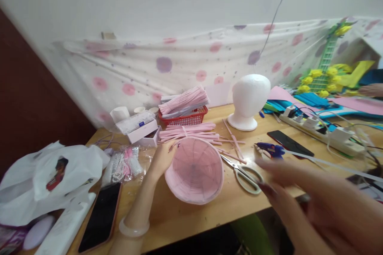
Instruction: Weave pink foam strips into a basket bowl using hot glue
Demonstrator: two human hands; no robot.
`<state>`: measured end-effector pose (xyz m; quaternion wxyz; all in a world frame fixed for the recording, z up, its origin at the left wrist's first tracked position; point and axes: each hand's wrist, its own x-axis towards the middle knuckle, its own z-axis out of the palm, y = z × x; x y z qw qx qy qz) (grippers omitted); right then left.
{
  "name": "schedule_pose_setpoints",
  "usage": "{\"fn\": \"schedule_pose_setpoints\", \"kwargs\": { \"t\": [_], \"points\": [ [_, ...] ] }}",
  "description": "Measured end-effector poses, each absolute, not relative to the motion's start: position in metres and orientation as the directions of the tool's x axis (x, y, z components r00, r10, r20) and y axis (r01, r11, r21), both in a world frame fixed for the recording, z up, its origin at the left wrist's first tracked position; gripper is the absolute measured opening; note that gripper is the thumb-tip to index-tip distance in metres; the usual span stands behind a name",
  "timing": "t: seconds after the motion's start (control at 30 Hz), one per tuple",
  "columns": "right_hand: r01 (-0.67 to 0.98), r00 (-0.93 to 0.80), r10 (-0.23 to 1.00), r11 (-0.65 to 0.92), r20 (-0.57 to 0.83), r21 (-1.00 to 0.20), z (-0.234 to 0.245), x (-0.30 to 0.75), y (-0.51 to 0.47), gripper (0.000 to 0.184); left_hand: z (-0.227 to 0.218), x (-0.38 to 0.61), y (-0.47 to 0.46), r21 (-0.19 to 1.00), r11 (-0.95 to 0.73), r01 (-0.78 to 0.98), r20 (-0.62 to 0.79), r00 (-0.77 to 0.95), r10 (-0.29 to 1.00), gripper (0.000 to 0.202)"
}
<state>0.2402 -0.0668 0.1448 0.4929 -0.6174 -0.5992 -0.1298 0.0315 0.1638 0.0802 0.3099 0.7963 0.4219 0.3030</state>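
Note:
My left hand (163,157) grips the far left rim of a pink woven bowl (195,170) that is tipped so its hollow faces me, on the wooden table (185,215). A pale bangle sits on that wrist. My right hand (302,191) hovers large and blurred at the lower right, fingers stretched out toward the left and holding nothing. Its fingertips are near the scissors (243,173), which lie just right of the bowl. A blue glue gun (271,149) rests beyond the scissors.
Loose pink strips (191,131) lie behind the bowl, more in a red basket (185,117). A white foam head (248,101), a power strip (317,125), two phones (101,217) (289,141) and a white plastic bag (50,179) surround the work area. Another person's hand (371,89) shows far right.

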Motion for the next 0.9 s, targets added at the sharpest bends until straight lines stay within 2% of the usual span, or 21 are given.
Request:
{"fn": "schedule_pose_setpoints", "kwargs": {
  "t": [0.07, 0.17, 0.23, 0.33, 0.53, 0.63, 0.73, 0.83, 0.9],
  "points": [
    [0.834, 0.208, 0.69, 0.244, 0.693, -0.494, 0.147, 0.248, -0.027, 0.017, 0.08, 0.033, 0.163, 0.757, -0.45, 0.474, 0.233, 0.448, 0.863, 0.032],
    [0.713, 0.165, 0.875, 0.212, 0.455, -0.668, 0.13, 0.257, 0.033, 0.024, 0.083, 0.038, 0.162, 0.775, -0.442, 0.451, 0.227, 0.454, 0.862, 0.028],
    [0.689, 0.12, 0.916, 0.202, 0.384, -0.696, 0.115, 0.258, 0.061, 0.026, 0.086, 0.04, 0.164, 0.798, -0.432, 0.421, 0.215, 0.47, 0.856, 0.032],
    [0.665, 0.054, 0.947, 0.202, 0.316, -0.719, 0.099, 0.255, 0.08, 0.015, 0.09, 0.041, 0.168, 0.85, -0.392, 0.352, 0.19, 0.489, 0.851, 0.034],
    [0.615, 0.042, 0.975, 0.148, 0.22, -0.774, 0.093, 0.276, 0.09, 0.028, 0.083, 0.021, 0.162, 0.952, -0.219, 0.213, 0.115, 0.413, 0.903, 0.049],
    [0.651, 0.095, 0.982, 0.063, 0.163, -0.756, 0.091, 0.293, 0.11, 0.037, 0.07, 0.008, 0.152, 0.983, -0.127, 0.132, 0.079, 0.323, 0.943, 0.05],
    [0.737, 0.122, 0.986, -0.01, 0.118, -0.676, 0.093, 0.299, 0.14, 0.033, 0.061, -0.006, 0.148, 0.998, -0.065, -0.004, 0.065, 0.125, 0.99, 0.048],
    [0.831, 0.098, 0.994, -0.058, 0.043, -0.554, 0.1, 0.296, 0.17, 0.038, 0.063, -0.023, 0.151, 0.988, -0.108, -0.111, 0.093, -0.13, 0.987, 0.037],
    [0.882, 0.078, 0.997, -0.077, -0.017, -0.465, 0.104, 0.292, 0.185, 0.042, 0.069, -0.032, 0.152, 0.979, -0.155, -0.135, 0.121, -0.231, 0.965, 0.051]
  ]
}}
